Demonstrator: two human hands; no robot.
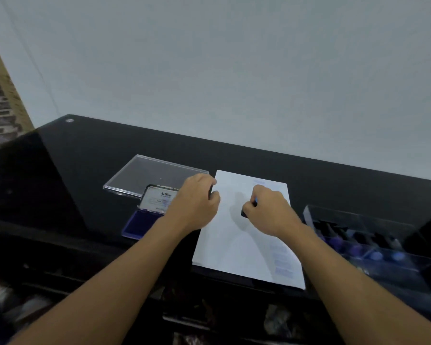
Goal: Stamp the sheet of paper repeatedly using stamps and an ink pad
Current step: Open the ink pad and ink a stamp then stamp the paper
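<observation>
Under our right hand [269, 211], fingers pinching a black stamp [245, 213], lies the paper [234, 250] for marking; our left hand [194, 206] curls fingers round a dark thing [210, 191]; the ink pad [138, 226] waits just left.

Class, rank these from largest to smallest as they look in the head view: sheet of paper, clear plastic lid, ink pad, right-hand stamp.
1. sheet of paper
2. clear plastic lid
3. ink pad, partly hidden behind the left hand
4. stamp, mostly covered by the right hand
</observation>
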